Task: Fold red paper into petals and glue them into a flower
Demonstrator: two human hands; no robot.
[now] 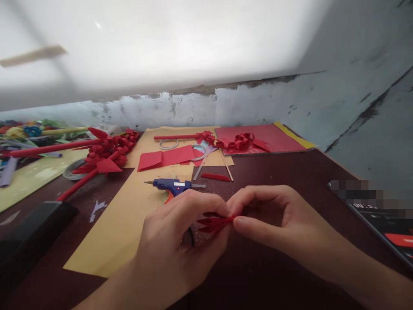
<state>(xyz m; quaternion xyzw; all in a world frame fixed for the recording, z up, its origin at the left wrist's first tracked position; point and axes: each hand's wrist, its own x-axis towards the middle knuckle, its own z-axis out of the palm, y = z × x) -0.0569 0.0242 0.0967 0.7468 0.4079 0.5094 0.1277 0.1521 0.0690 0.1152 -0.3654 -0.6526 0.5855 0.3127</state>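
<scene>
Between my two hands is a small piece of folded red paper (pixel 213 223), its pleats spreading toward the left. My left hand (pixel 180 241) is closed around it, with the thumb and fingers meeting near its narrow end. The thumb and forefinger of my right hand (pixel 274 215) pinch that narrow tip. Just beyond my left hand lies a blue hot glue gun (pixel 174 185) with an orange trigger and a clear glue stick in its back. A narrow red paper strip (pixel 215 177) rests on the table past my fingers.
Red paper flowers on stems (pixel 109 150) lie at left, near a dark box (pixel 38 228). A red paper chain (pixel 238 142), folded red paper (pixel 166 157) and tape rolls (pixel 168 144) are at the back. Tan paper (pixel 106 241) covers part of the table. A phone (pixel 371 215) stands at right.
</scene>
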